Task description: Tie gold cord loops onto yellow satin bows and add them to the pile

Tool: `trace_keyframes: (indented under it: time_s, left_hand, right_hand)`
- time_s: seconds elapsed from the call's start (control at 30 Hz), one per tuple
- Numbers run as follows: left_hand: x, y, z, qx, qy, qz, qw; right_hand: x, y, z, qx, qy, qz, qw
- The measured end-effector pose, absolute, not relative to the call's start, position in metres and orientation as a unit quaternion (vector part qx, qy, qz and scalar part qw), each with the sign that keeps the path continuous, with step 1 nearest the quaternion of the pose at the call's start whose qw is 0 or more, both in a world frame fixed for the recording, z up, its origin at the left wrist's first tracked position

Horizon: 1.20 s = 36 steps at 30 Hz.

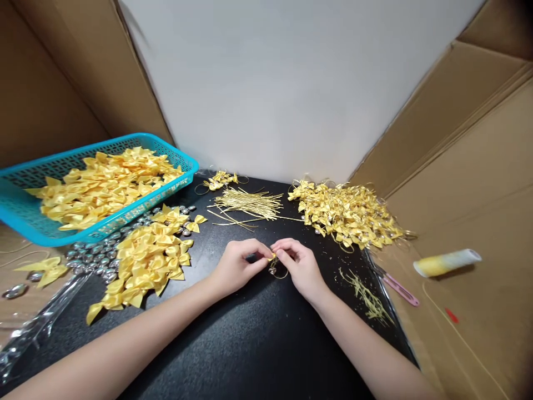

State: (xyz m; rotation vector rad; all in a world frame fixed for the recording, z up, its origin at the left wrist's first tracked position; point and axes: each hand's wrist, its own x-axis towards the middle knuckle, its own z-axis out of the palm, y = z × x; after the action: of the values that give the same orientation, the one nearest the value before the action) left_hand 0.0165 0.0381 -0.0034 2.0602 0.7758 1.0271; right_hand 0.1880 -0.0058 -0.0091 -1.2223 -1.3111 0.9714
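Observation:
My left hand [244,262] and my right hand [302,269] meet over the middle of the black table, both closed in a pinch. Between their fingertips is a small yellow ribbon bow [273,256], mostly hidden by the fingers. A shiny silver bead-like piece [272,271] hangs just below it, and a thin gold cord loop [283,276] curves out under my right fingers. Beyond the hands lies a bundle of cut gold cords [250,204]. Loose yellow bows [152,253] are heaped to the left of my left hand.
A blue plastic basket [189,166] of yellow bows stands at left, with silver pieces [97,258] beside it. Bows with cord loops [350,214] are piled back right. Cord scraps [368,300], pink thread snips [400,289] and a yellow-white roll [447,263] lie right. Cardboard walls flank the table [250,344].

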Motion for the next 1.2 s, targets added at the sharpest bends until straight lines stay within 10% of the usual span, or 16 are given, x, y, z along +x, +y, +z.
trace_keyframes:
  time_s: [0.5,1.2]
  left_hand:
    - [0.018,0.056,-0.017,0.692,0.378,0.337,0.515]
    - [0.027,0.044,-0.010,0.295,0.331,0.387,0.808]
  right_hand:
    - [0.257,0.049,0.133,-0.391,-0.391,0.322,0.768]
    - [0.281,0.062,0.107,-0.360,-0.280,0.451,0.767]
